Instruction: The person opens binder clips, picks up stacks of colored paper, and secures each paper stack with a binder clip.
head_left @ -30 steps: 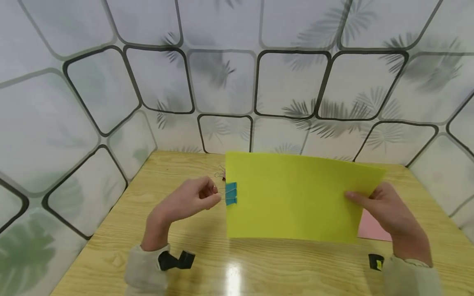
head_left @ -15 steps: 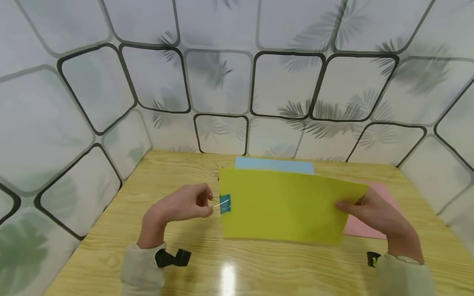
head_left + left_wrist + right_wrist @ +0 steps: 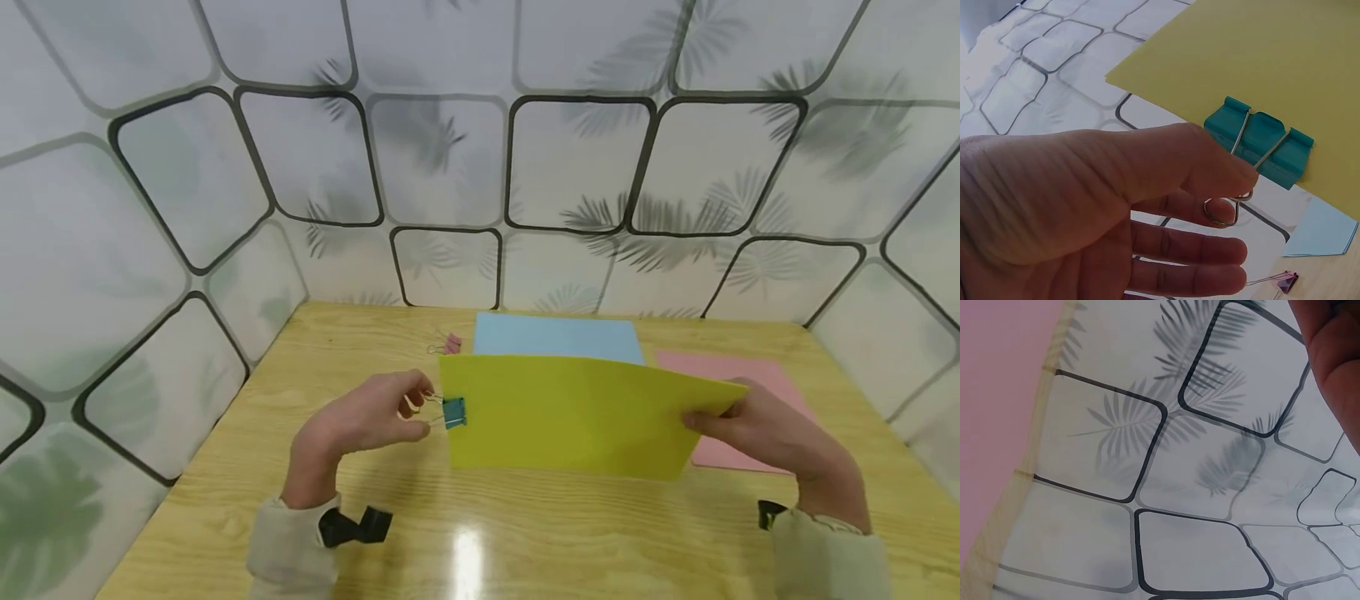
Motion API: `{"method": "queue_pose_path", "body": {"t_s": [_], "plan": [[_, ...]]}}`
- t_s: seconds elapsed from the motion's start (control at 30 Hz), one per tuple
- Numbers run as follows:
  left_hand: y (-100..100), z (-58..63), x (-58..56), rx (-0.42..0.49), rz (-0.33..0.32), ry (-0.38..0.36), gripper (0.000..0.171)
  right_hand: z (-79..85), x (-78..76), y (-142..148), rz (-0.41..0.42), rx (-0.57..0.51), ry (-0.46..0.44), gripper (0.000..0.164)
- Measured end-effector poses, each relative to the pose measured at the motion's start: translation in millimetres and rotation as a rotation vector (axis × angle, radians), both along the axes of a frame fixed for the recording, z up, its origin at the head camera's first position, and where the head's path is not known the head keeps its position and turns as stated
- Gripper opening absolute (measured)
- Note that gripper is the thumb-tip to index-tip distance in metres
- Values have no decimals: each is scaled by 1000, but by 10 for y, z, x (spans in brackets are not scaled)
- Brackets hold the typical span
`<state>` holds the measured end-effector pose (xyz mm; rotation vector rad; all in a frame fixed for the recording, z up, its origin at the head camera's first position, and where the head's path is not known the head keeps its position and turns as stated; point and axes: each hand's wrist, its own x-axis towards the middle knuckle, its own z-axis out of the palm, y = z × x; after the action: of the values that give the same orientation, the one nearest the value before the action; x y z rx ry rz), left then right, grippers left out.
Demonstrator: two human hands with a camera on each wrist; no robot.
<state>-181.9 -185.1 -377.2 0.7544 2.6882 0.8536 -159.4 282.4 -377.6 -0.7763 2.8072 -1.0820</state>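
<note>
A yellow sheet of paper (image 3: pixel 562 417) is held up above the table, tilted, its left edge gripped by a teal binder clip (image 3: pixel 454 412). My left hand (image 3: pixel 363 419) pinches the clip's wire handles between thumb and index finger. In the left wrist view the thumb overlaps the handles of the teal clip (image 3: pixel 1260 140), while the other fingers lie below, apart from it. On the far side, my right hand (image 3: pixel 772 433) pinches the sheet's right edge, thumb in front and fingers hidden behind. The right wrist view catches only part of that hand (image 3: pixel 1338 369) at the upper right.
Light blue paper (image 3: pixel 555 333) lies at the back of the wooden table (image 3: pixel 360 333). Pink paper (image 3: pixel 738 367) lies at the right, partly behind the right hand. A small pink binder clip (image 3: pixel 452 343) sits left of the blue paper. Patterned sheeting (image 3: pixel 450 167) surrounds the table.
The yellow sheet has come down and tilted flatter, bringing the blue paper, more of the pink paper and the pink clip into view. Both hands keep hold of the same things.
</note>
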Motion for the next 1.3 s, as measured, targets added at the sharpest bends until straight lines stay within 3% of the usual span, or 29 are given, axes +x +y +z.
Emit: {"method": "queue_pose_path", "body": {"t_s": [0.17, 0.33, 0.57, 0.73, 1.0, 1.3], "plan": [[4, 16, 11, 8, -30, 39, 35, 29, -34, 22, 80, -48, 9, 22], [26, 31, 16, -2, -32, 68, 35, 70, -52, 34, 98, -56, 21, 20], [57, -1, 76, -20, -36, 100, 31, 36, 7, 66, 76, -74, 19, 17], [57, 8, 113, -1, -72, 121, 32, 21, 85, 84, 46, -42, 83, 19], [94, 10, 81, 1, -115, 92, 23, 46, 134, 83, -3, 19, 134, 21], [170, -52, 43, -42, -94, 172, 29, -7, 69, 64, -8, 119, 154, 15]]}}
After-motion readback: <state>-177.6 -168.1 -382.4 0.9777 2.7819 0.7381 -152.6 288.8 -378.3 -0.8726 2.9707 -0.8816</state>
